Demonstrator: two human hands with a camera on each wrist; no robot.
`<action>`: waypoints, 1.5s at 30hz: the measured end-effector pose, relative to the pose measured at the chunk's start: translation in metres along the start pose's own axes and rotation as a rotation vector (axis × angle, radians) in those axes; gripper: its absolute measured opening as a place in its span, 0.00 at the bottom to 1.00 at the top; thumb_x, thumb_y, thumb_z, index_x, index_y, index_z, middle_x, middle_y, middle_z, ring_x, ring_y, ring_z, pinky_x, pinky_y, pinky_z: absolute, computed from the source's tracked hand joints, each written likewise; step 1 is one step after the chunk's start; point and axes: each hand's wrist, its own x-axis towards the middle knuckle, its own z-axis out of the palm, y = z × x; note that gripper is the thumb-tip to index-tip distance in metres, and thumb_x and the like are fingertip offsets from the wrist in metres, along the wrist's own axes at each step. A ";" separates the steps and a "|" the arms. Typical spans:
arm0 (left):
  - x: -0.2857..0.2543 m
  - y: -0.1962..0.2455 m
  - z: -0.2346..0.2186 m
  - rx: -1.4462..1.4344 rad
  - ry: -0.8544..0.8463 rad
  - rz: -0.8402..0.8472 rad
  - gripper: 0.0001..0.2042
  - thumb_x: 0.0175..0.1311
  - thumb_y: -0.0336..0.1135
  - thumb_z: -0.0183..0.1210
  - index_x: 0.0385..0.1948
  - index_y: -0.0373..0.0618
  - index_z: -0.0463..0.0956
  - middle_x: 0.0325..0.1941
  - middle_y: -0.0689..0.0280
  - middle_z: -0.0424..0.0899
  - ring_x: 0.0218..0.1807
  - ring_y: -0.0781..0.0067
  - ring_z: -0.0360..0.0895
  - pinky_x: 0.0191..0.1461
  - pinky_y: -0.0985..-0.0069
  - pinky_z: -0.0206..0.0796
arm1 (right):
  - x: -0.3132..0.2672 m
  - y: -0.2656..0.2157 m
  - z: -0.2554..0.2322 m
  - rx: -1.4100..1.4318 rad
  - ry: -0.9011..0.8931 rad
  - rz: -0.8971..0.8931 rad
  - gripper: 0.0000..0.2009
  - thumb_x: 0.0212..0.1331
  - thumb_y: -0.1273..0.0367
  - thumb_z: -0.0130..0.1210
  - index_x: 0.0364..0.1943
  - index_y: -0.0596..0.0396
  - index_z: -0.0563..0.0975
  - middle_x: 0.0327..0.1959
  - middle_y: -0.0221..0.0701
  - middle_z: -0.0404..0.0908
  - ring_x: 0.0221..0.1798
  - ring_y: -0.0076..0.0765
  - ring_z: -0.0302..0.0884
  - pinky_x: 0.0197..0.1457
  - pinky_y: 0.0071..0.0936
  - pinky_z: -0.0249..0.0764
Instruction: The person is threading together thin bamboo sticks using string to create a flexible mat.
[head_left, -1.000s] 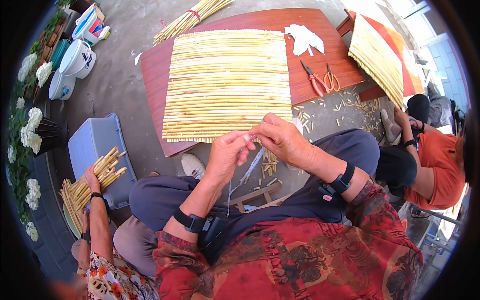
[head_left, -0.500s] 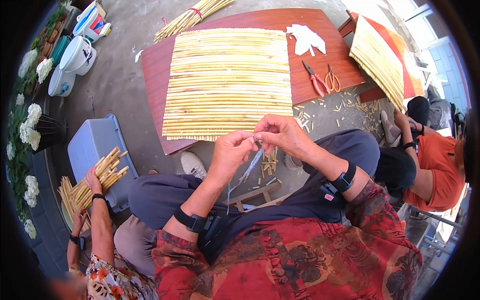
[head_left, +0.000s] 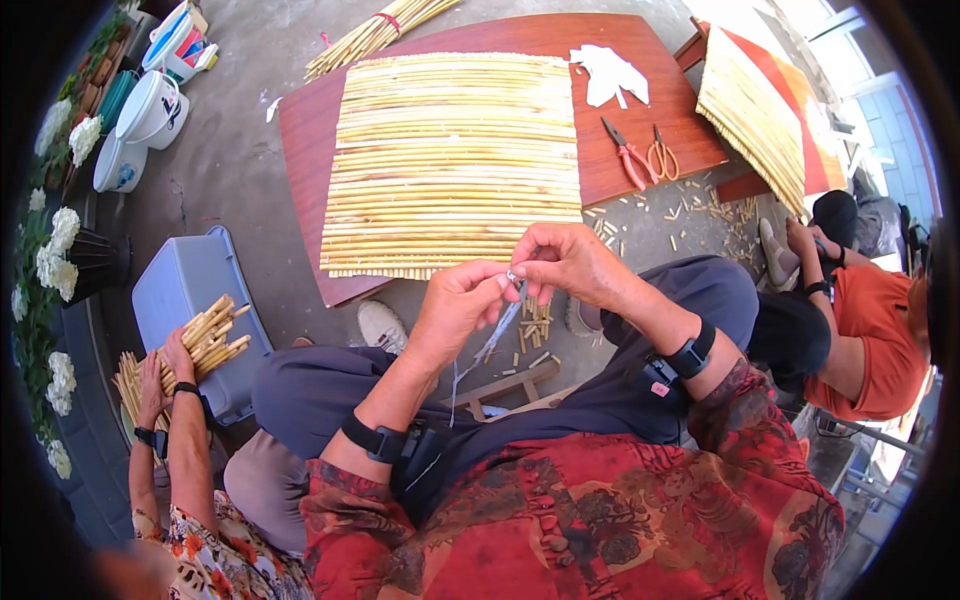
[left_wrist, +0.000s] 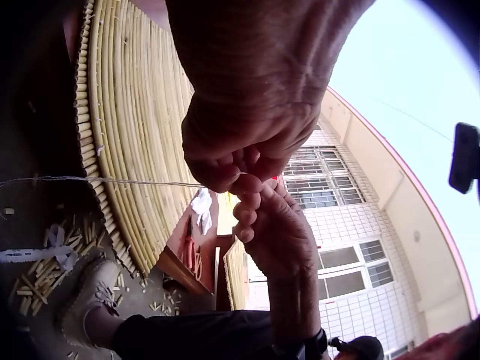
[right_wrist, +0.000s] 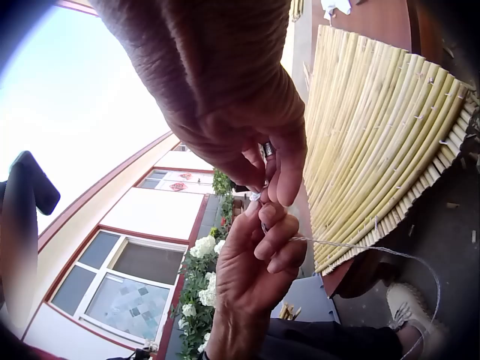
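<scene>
Both hands meet in front of the near edge of a mat of yellow reed sticks (head_left: 450,170). Thumb and fingertips of my left hand (head_left: 455,310) pinch a thin whitish string (right_wrist: 352,244). Facing it, my right hand (head_left: 572,265) pinches the same string, its fingertips right at the left hand's. A small white bit shows between the fingertips in the right wrist view; most of the pinched part is hidden by fingers. In the left wrist view, the string stretches away to the left, past the mat's edge. Bluish-white strands (head_left: 500,332) hang below the hands in the head view.
The mat lies on a reddish-brown table (head_left: 300,150) with pliers (head_left: 630,160), scissors (head_left: 662,158) and a white glove (head_left: 607,77). At left, another person's hands (head_left: 178,358) hold cut sticks (head_left: 210,340) by a grey-blue bin (head_left: 190,270). Someone in orange (head_left: 870,330) sits at right.
My fingertips stay together on the string, both hands shifting slightly; the right hand's fingers have curled in more. At left, the other person's lower hand has risen to the sticks.
</scene>
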 end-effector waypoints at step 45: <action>0.003 -0.006 0.000 0.042 0.024 -0.005 0.07 0.57 0.28 0.51 0.33 0.39 0.77 0.26 0.66 0.80 0.19 0.87 0.68 0.19 0.91 0.56 | -0.007 -0.007 -0.001 -0.526 0.043 -0.227 0.03 0.54 0.73 0.52 0.28 0.58 0.73 0.20 0.26 0.73 0.23 0.17 0.73 0.21 0.15 0.70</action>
